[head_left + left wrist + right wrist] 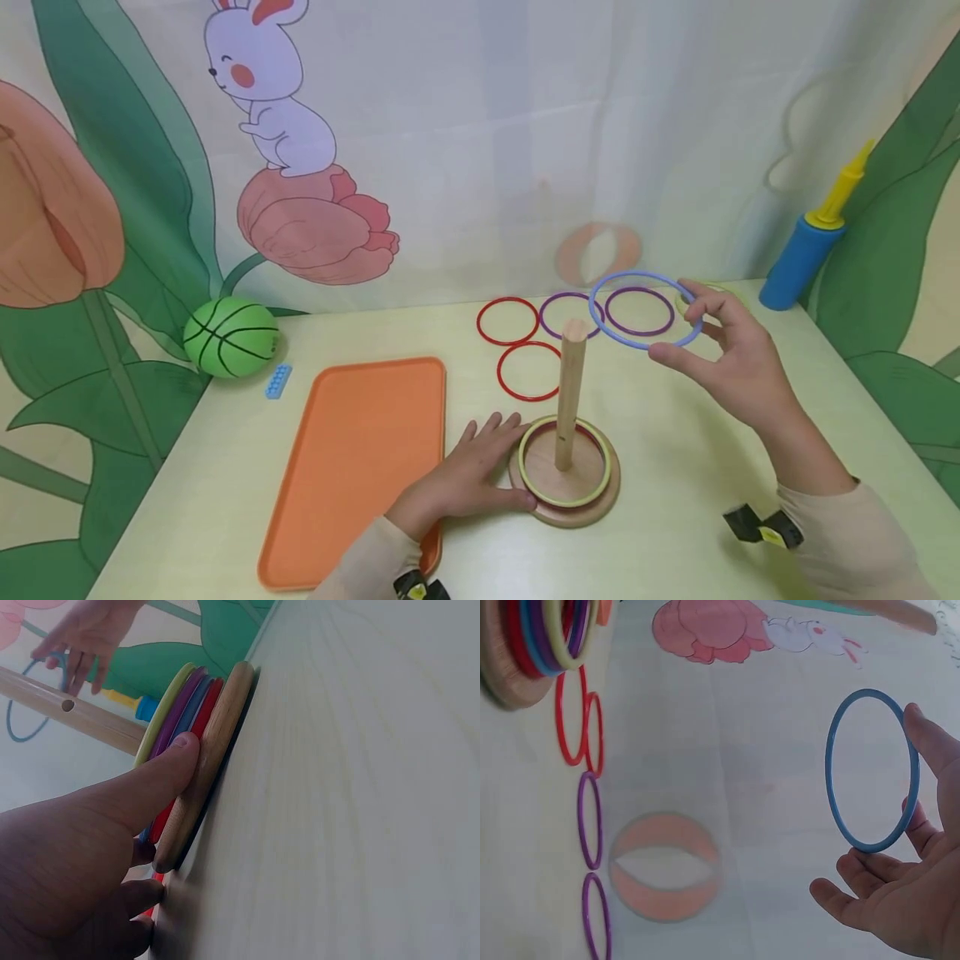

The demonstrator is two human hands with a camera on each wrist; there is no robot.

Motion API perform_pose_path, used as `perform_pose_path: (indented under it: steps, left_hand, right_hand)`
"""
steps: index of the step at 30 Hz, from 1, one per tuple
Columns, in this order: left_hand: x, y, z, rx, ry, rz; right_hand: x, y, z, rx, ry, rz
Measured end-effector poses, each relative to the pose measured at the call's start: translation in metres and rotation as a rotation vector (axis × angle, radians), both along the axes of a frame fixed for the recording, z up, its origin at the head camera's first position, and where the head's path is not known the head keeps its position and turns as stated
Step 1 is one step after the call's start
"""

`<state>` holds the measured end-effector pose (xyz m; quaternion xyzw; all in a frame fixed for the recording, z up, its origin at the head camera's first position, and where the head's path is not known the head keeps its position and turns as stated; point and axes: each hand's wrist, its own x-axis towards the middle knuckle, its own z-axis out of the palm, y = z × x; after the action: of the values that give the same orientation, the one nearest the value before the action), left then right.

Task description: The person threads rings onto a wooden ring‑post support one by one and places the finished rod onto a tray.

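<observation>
In the head view my right hand (pixel 735 358) holds a blue ring (pixel 628 340) by its right side, raised behind and to the right of the wooden peg (pixel 570 392). Thumb and fingers grip this ring (pixel 829 769) at its edge in the right wrist view. My left hand (pixel 480 471) rests at the left side of the round wooden base (pixel 573 517), its thumb against the rim and the stacked rings. Around the peg's foot lies a stack with a yellow ring (pixel 161 712) on top, then a purple ring (pixel 177 712), a blue one and a red ring (pixel 208 709).
Two red rings (pixel 507 343) and two purple rings (pixel 640 333) lie behind the peg, with a yellow ring partly behind my right hand. An orange tray (pixel 360 467) is at left, near a green ball (pixel 231 337) and a blue block (pixel 278 381). A blue-yellow pump (pixel 801 262) stands back right.
</observation>
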<state>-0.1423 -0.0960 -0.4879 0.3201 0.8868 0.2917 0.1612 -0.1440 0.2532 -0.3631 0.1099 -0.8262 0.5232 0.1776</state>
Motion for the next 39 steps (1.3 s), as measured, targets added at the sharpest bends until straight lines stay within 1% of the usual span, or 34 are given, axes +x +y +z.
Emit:
perform_pose_path:
  steps: [8,10,12,14,16,17,21,23,26,33,39]
  left_hand:
    - [-0.001,-0.001,-0.001,0.0,-0.006,-0.007]
    - [-0.001,-0.001,-0.001,-0.002,-0.005,-0.006]
    - [-0.001,-0.001,-0.001,-0.002,-0.004,-0.005]
    - [-0.001,-0.001,-0.001,-0.001,-0.007,-0.003]
    - [0.0,-0.001,-0.001,0.0,-0.01,-0.003]
    - [0.0,-0.001,-0.001,0.001,-0.011,-0.002]
    - [-0.001,-0.001,-0.001,0.001,-0.002,-0.004]
    - [-0.001,-0.001,-0.002,0.001,0.001,-0.003]
    - [-0.001,-0.001,-0.001,-0.002,0.001,-0.005]
    - [-0.001,-0.002,-0.001,-0.003,0.0,-0.004]
    - [-0.002,-0.001,0.0,-0.005,0.001,-0.004]
  right_hand:
    - [0.015,-0.003,0.013,-0.033,0.064,-0.031]
    - [0.017,-0.004,0.015,-0.068,0.087,-0.031]
    - [0.019,-0.006,0.019,-0.13,0.109,-0.017]
    - [0.022,-0.008,0.021,-0.197,0.136,0.004]
    - [0.024,-0.009,0.022,-0.275,0.166,0.043]
    - [0.025,-0.01,0.022,-0.319,0.189,0.072]
    - [0.027,-0.012,0.023,-0.423,0.286,0.178]
    - [0.029,-0.013,0.024,-0.447,0.317,0.214]
    - [0.031,-0.015,0.026,-0.459,0.339,0.234]
    - [0.033,-0.02,0.026,-0.524,0.42,0.276]
    - [0.033,-0.023,0.027,-0.55,0.481,0.305]
